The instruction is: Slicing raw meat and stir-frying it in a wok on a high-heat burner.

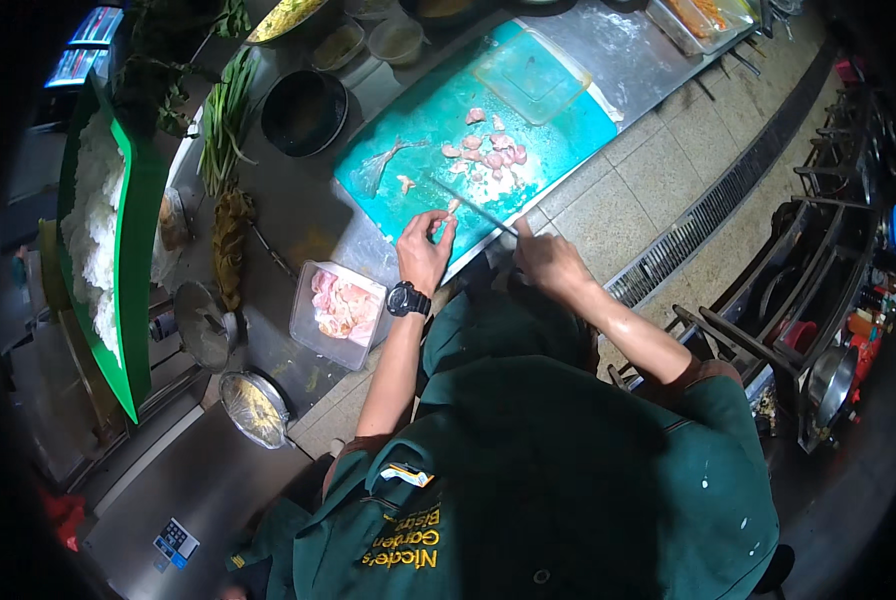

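My left hand (427,244), with a black watch on its wrist, pinches a small piece of raw meat (454,204) at the near edge of a turquoise cutting board (418,112). A knife (474,208) is gripped in my right hand (551,261), its blade reaching leftward over the board beside that piece. Beyond the blade lies a loose cluster of cut raw meat pieces (497,156). One separate scrap (406,184) rests left of the cluster, near a crumpled translucent film-like strip (380,169). Left of my left wrist, a clear plastic tub (314,341) holds larger raw meat pieces (345,306).
A clear plastic lid or shallow container (534,79) occupies the board's far right. To the left are a black bowl (304,112), green stalks (227,124), a metal strainer (204,326) and a film-covered bowl (253,409). A floor drain grate (658,262) runs at right, before the stove (785,285).
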Available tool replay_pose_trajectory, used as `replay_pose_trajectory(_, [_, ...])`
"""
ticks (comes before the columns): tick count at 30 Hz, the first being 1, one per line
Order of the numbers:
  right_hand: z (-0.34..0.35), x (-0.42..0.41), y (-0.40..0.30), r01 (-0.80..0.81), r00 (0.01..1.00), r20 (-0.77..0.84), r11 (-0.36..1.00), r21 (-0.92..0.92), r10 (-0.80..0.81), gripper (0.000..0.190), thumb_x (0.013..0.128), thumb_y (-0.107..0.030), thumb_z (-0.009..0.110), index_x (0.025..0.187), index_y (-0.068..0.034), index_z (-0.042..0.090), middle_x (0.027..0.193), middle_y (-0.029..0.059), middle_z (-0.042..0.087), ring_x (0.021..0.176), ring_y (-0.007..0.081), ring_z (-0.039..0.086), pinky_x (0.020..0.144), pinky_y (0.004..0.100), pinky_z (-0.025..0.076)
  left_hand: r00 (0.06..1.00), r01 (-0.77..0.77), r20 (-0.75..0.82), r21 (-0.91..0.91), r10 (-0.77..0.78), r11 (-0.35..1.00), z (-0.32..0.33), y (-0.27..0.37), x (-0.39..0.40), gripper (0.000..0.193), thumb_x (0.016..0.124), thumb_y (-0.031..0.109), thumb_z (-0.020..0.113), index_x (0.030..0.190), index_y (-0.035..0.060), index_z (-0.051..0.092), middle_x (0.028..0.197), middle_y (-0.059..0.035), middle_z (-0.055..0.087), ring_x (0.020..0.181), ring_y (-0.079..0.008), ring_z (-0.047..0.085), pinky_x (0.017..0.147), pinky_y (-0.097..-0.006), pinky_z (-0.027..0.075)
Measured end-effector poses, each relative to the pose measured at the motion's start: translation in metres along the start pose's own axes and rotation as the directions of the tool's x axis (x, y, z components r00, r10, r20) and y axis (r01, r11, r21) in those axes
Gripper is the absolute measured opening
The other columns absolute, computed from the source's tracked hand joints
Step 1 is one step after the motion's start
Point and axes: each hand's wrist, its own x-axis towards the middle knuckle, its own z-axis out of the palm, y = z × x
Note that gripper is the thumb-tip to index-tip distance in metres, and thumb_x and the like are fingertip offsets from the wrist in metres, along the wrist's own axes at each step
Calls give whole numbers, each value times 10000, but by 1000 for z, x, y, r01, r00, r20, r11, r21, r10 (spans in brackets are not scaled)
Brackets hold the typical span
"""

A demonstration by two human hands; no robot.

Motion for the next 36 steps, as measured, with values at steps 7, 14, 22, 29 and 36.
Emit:
replay_pose_trajectory(7, [32,7,4,179,984,20,982,-59,-178,649,800,-76,691,1342,71,366,827,244,668,827,435,677,680,497,545,974,-225,-15,66,226,972,0,-7,8,79,789,96,742,839,37,726,845,-125,717,778,-309,680,734,-376,531])
replay_pose_trajectory(14, [41,31,-3,39,997,-63,993,-107,-46,292,892,-188,551,1097,-19,430,800,251,661,798,459,657,730,548,512,985,-161,69,78,155,984,-1,-7,-6,69,788,68,719,847,35,725,816,-117,712,714,-249,682,681,-333,544])
replay_pose_trajectory(22, [9,-4,13,136,989,-63,991,7,-135,338,935,-241,476,1213,-49,455,811,256,654,809,469,633,693,567,485,990,85,-102,-154,-101,984,-3,-3,0,205,843,95,745,998,-15,669,945,-143,717,869,-203,710,703,-316,577])
replay_pose_trajectory(29, [27,11,33,216,969,-151,969,119,-197,318,934,-173,481,1208,-13,462,669,234,629,624,450,622,628,555,500,954,217,-183,-121,-237,969,-52,27,-35,157,851,61,692,1003,25,682,936,-100,702,847,-179,686,676,-292,542])
replay_pose_trajectory(36, [25,1,23,274,954,-127,962,3,-272,262,920,-140,539,1125,-10,439,668,268,615,674,477,621,633,579,478,851,442,-379,145,-363,885,-141,-56,-86,313,881,202,682,1133,21,639,951,-140,712,855,-247,700,765,-352,555])
